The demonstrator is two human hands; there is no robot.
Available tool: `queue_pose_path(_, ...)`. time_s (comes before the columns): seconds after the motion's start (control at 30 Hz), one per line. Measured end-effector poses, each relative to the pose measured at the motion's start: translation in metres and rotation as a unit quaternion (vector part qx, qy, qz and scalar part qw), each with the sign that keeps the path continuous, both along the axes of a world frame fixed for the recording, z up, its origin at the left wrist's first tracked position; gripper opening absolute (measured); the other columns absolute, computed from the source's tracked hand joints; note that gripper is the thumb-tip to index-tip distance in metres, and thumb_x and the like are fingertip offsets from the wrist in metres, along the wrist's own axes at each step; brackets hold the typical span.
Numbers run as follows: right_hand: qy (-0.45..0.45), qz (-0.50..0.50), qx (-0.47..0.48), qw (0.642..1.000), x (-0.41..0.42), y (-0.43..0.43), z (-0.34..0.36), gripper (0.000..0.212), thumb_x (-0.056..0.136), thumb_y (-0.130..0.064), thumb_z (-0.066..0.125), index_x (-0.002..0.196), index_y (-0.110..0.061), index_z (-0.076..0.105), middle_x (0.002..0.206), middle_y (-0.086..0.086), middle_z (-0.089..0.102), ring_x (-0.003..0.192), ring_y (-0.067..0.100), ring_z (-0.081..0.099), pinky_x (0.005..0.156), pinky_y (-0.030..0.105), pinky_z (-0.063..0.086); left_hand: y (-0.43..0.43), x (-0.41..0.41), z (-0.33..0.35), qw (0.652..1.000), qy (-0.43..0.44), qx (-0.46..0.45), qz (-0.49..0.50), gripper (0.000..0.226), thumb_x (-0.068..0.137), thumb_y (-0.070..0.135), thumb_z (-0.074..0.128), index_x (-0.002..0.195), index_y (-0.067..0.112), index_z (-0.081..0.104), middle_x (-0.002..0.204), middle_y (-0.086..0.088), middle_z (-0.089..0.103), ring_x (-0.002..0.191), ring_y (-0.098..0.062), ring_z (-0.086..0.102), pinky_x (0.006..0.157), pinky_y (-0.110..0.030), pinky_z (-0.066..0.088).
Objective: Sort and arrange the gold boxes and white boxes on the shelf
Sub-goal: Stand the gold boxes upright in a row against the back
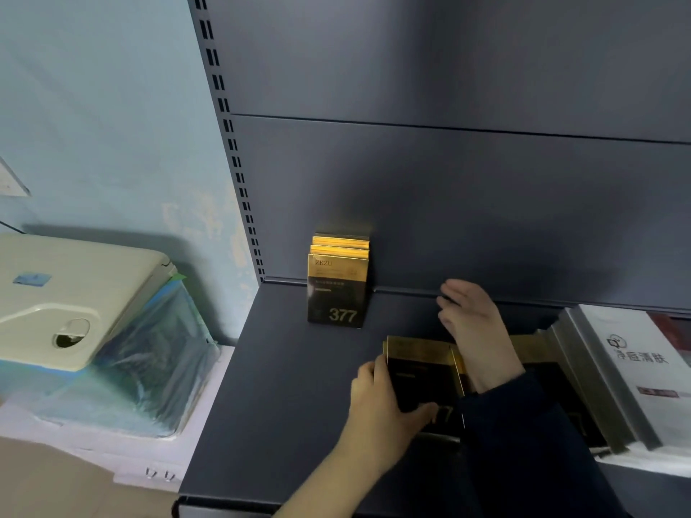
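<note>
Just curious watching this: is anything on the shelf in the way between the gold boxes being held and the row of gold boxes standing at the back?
Nothing visible. The left hand grips gold boxes near the front; bare shelf lies between them and the standing row.

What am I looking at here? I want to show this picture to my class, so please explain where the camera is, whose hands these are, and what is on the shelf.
There is no machine: a person wears a camera on the head, looking forward and down at their own hands. The dark grey shelf holds a small row of gold boxes standing upright against the back panel, the front one marked 377. The left hand has its grip on the left side of a nearer gold and black box. The right hand is open, palm turned left, reaching behind that box and holding nothing. Further right, white boxes lean in a row. Left of the shelf sits a cream machine on plastic wrapping.
</note>
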State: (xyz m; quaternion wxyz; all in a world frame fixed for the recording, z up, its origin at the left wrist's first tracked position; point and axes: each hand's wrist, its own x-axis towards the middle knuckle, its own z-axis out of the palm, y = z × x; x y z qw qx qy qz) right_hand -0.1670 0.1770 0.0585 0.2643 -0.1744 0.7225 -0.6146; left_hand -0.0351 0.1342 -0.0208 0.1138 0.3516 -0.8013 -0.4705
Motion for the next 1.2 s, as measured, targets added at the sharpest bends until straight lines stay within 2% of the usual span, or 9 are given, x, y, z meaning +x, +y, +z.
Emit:
queue_pose_path(0.17, 0.016, 0.016, 0.018, 1.0, 0.005, 0.008, -0.001, 0.037, 0.09, 0.004, 0.05, 0.103, -0.03, 0.057, 0.122, -0.004, 0.058, 0.116, 0.014, 0.056, 0.106, 0.041, 0.043, -0.014, 0.017, 0.012, 0.996, 0.042, 0.08, 0.021, 0.036, 0.082, 0.025, 0.074, 0.111, 0.032, 0.054, 0.096, 0.021, 0.057, 0.088, 0.007, 0.056, 0.069, -0.001, 0.044)
queue_pose_path(0.23, 0.022, 0.024, 0.033, 0.999, 0.008, 0.009, -0.002, 0.033, 0.091, -0.001, 0.051, 0.099, -0.033, 0.056, 0.123, -0.003, 0.058, 0.115, 0.015, 0.056, 0.105, 0.042, 0.043, -0.024, 0.025, 0.01, 0.989, 0.036, 0.133, 0.045, 0.028, 0.084, 0.024, 0.073, 0.108, 0.025, 0.06, 0.098, 0.012, 0.068, 0.087, 0.0, 0.065, 0.071, -0.01, 0.051)
queue_pose_path(0.3, 0.019, 0.057, 0.06, 0.996, 0.013, 0.008, -0.003, 0.032, 0.091, -0.006, 0.051, 0.114, -0.028, 0.053, 0.129, -0.005, 0.054, 0.119, 0.014, 0.051, 0.108, 0.042, 0.04, -0.031, 0.034, 0.007, 0.974, 0.05, 0.211, 0.068, 0.02, 0.087, 0.018, 0.07, 0.106, 0.019, 0.065, 0.098, 0.0, 0.074, 0.087, -0.012, 0.071, 0.072, -0.021, 0.057)
queue_pose_path(0.47, -0.026, 0.097, 0.081, 0.992, 0.033, 0.001, -0.001, 0.042, 0.095, -0.021, 0.052, 0.136, -0.021, 0.04, 0.129, -0.006, 0.043, 0.118, 0.012, 0.042, 0.097, 0.031, 0.035, -0.039, 0.057, 0.009, 0.909, 0.192, 0.345, 0.136, 0.024, 0.094, 0.001, 0.055, 0.112, 0.014, 0.067, 0.099, -0.013, 0.076, 0.088, -0.024, 0.072, 0.084, -0.041, 0.058)
queue_pose_path(0.63, 0.058, 0.071, 0.085, 0.992, 0.058, -0.006, -0.008, 0.041, 0.091, -0.021, 0.06, 0.128, -0.02, 0.042, 0.124, -0.001, 0.043, 0.112, 0.014, 0.049, 0.093, 0.032, 0.043, -0.038, 0.064, 0.013, 0.878, 0.297, 0.326, 0.188, 0.025, 0.096, 0.007, 0.053, 0.12, 0.012, 0.059, 0.11, -0.013, 0.073, 0.093, -0.024, 0.071, 0.081, -0.037, 0.056)
queue_pose_path(0.77, -0.056, 0.184, 0.038, 0.981, 0.075, -0.005, -0.013, 0.022, 0.092, -0.014, 0.061, 0.114, -0.014, 0.059, 0.101, 0.001, 0.073, 0.085, 0.013, 0.073, 0.065, 0.027, 0.059, -0.04, 0.071, 0.022, 0.826, 0.381, 0.366, 0.197, 0.026, 0.098, 0.01, 0.049, 0.121, 0.01, 0.06, 0.112, -0.013, 0.073, 0.094, -0.021, 0.071, 0.076, -0.032, 0.058)
queue_pose_path(1.0, -0.009, 0.181, 0.025, 0.983, 0.07, -0.004, -0.01, 0.018, 0.095, -0.015, 0.057, 0.109, -0.023, 0.065, 0.107, 0.002, 0.074, 0.096, 0.021, 0.071, 0.084, 0.047, 0.058, -0.046, 0.086, 0.03, 0.854, 0.372, 0.315, 0.181, 0.024, 0.093, 0.009, 0.055, 0.111, 0.013, 0.069, 0.102, -0.01, 0.076, 0.085, -0.019, 0.072, 0.07, -0.03, 0.059)
queue_pose_path(1.1, 0.012, 0.186, 0.021, 0.982, 0.068, -0.005, -0.01, 0.021, 0.095, -0.015, 0.055, 0.112, -0.026, 0.062, 0.108, 0.0, 0.073, 0.098, 0.018, 0.07, 0.083, 0.042, 0.059, -0.051, 0.089, 0.033, 0.882, 0.346, 0.268, 0.177, 0.025, 0.092, 0.006, 0.057, 0.113, 0.014, 0.07, 0.1, -0.007, 0.077, 0.087, -0.018, 0.073, 0.073, -0.026, 0.058)
queue_pose_path(1.2, 0.042, 0.17, 0.025, 0.984, 0.066, -0.017, -0.012, 0.023, 0.096, -0.013, 0.053, 0.1, -0.035, 0.06, 0.1, -0.006, 0.071, 0.095, 0.011, 0.068, 0.077, 0.029, 0.058, -0.067, 0.081, 0.034, 0.941, 0.26, 0.134, 0.172, 0.031, 0.092, 0.008, 0.06, 0.118, 0.021, 0.069, 0.099, 0.004, 0.078, 0.096, -0.007, 0.072, 0.085, -0.023, 0.054)
